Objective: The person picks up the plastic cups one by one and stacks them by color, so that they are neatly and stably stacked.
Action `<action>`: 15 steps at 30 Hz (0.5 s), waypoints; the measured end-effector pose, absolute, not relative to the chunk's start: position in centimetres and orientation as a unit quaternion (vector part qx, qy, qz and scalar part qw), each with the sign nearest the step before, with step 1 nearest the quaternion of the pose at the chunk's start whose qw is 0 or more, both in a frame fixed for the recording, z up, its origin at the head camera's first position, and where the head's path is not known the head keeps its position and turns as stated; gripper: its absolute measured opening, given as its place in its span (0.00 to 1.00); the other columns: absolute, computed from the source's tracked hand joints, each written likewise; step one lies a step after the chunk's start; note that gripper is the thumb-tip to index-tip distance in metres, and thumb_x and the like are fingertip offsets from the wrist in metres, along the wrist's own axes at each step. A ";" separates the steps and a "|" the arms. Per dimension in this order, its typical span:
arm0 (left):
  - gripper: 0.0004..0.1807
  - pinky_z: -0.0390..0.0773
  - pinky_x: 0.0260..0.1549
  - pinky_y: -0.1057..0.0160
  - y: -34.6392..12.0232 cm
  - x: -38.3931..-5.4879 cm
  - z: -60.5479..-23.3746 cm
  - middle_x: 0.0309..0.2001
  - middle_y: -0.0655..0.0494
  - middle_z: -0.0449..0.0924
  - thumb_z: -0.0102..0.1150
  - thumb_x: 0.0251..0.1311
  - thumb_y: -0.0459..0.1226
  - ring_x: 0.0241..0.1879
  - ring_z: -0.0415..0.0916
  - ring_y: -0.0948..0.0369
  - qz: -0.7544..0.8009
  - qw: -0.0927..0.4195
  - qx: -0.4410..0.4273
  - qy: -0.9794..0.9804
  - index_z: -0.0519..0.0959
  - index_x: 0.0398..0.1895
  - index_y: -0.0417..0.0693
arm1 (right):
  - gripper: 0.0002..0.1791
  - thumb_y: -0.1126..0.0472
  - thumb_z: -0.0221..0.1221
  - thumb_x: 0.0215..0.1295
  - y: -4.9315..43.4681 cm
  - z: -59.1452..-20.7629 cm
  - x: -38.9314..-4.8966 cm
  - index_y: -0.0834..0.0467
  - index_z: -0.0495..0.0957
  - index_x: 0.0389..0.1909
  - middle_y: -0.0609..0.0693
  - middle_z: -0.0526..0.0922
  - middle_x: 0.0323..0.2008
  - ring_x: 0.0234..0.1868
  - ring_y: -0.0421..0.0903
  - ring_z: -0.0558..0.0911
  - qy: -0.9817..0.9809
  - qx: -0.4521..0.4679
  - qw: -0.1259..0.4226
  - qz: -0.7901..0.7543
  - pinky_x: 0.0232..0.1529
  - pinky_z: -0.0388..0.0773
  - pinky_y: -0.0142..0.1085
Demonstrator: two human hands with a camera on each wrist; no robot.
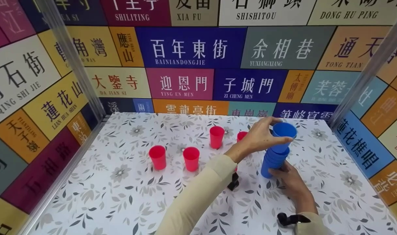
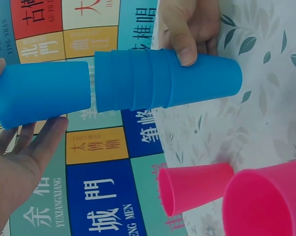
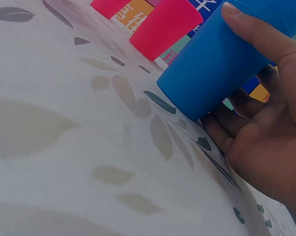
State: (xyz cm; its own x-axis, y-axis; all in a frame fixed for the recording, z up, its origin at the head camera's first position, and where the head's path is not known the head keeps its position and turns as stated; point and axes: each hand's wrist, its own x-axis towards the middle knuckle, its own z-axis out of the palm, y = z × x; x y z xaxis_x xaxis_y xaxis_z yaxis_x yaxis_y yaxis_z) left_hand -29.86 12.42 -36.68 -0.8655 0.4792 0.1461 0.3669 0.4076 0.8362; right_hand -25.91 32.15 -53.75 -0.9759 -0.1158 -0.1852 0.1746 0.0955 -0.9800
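My left hand (image 1: 259,135) grips a single blue cup (image 1: 285,131) upright, thumb on one side and fingers on the other. Just below it stands a stack of nested blue cups (image 1: 267,164). In the left wrist view, a thin gap separates the held cup (image 2: 42,93) from the stack (image 2: 207,78). Low on the stack, my right hand (image 1: 293,179) holds it with the thumb across its side. The right wrist view shows the bottom cup (image 3: 212,64) at the patterned tabletop, with fingers partly hidden behind it.
Several red cups stand apart to the left: two in front (image 1: 157,158), one farther back (image 1: 216,137), another (image 1: 241,136) partly behind my left hand. My left sleeve mostly hides one more. Sign-covered walls (image 1: 192,47) enclose the floral table (image 1: 120,202).
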 end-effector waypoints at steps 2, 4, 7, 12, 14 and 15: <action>0.37 0.81 0.47 0.70 12.6 -29.8 -36.9 0.59 0.64 0.76 0.70 0.54 0.57 0.54 0.75 0.68 0.477 0.060 0.254 0.839 0.70 0.66 0.62 | 0.53 0.54 0.67 0.64 32.1 -53.9 -25.9 0.54 0.43 0.81 0.59 0.50 0.80 0.81 0.59 0.49 0.733 0.020 0.108 -0.671 0.80 0.43 0.58; 0.37 0.81 0.49 0.69 12.8 -29.8 -37.2 0.59 0.64 0.76 0.70 0.54 0.57 0.54 0.75 0.67 0.470 0.064 0.258 0.842 0.70 0.66 0.62 | 0.52 0.54 0.66 0.64 32.0 -54.0 -25.9 0.54 0.43 0.80 0.58 0.51 0.80 0.81 0.58 0.50 0.731 0.020 0.108 -0.673 0.80 0.43 0.57; 0.38 0.80 0.52 0.68 12.9 -29.9 -37.5 0.61 0.63 0.75 0.70 0.54 0.57 0.57 0.75 0.66 0.452 0.074 0.266 0.848 0.69 0.67 0.62 | 0.52 0.54 0.66 0.65 32.0 -54.0 -25.9 0.54 0.43 0.80 0.58 0.51 0.80 0.80 0.58 0.51 0.727 0.021 0.107 -0.678 0.80 0.43 0.57; 0.43 0.78 0.60 0.64 12.6 -30.2 -38.0 0.66 0.61 0.73 0.70 0.55 0.56 0.65 0.72 0.63 0.418 0.098 0.281 0.858 0.63 0.73 0.63 | 0.52 0.55 0.66 0.65 32.0 -53.8 -26.0 0.55 0.43 0.80 0.59 0.51 0.80 0.80 0.59 0.50 0.724 0.021 0.108 -0.681 0.80 0.42 0.57; 0.44 0.77 0.62 0.63 12.4 -30.2 -38.2 0.67 0.61 0.72 0.71 0.55 0.55 0.66 0.71 0.62 0.414 0.107 0.284 0.858 0.61 0.74 0.63 | 0.52 0.56 0.66 0.65 32.0 -53.7 -26.0 0.55 0.42 0.80 0.59 0.50 0.80 0.80 0.58 0.50 0.722 0.018 0.109 -0.683 0.80 0.42 0.56; 0.44 0.77 0.62 0.63 12.3 -30.2 -38.3 0.68 0.61 0.72 0.71 0.56 0.55 0.67 0.71 0.61 0.414 0.111 0.286 0.857 0.61 0.75 0.64 | 0.51 0.56 0.65 0.66 32.0 -53.7 -26.0 0.55 0.42 0.80 0.59 0.50 0.80 0.80 0.58 0.50 0.719 0.015 0.109 -0.686 0.80 0.41 0.56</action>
